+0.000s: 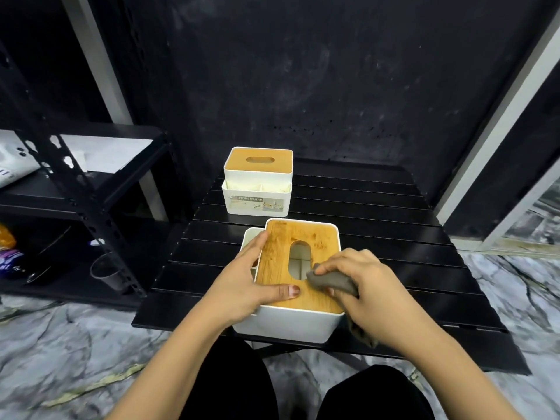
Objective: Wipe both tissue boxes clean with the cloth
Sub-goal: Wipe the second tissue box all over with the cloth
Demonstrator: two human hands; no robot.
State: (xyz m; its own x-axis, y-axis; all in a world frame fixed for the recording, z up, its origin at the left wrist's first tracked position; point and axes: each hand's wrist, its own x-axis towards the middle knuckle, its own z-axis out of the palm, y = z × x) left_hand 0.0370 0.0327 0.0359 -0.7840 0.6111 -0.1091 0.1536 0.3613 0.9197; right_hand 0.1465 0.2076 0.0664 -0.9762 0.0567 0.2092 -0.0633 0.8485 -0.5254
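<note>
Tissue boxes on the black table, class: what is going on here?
A person is wiping the near tissue box on the black slatted table. The left hand steadies the box, thumb on its wooden lid, while the right hand grips a grey cloth pressed onto the lid beside the slot. The second tissue box stands untouched farther back on the table.

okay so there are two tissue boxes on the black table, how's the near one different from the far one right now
The near tissue box is held by the left hand while the right hand presses a grey cloth on its lid; the far tissue box stands untouched. The near box's slot runs away from the camera, the far box's runs crosswise. A label shows only on the far box. Both are white with wooden lids.
</note>
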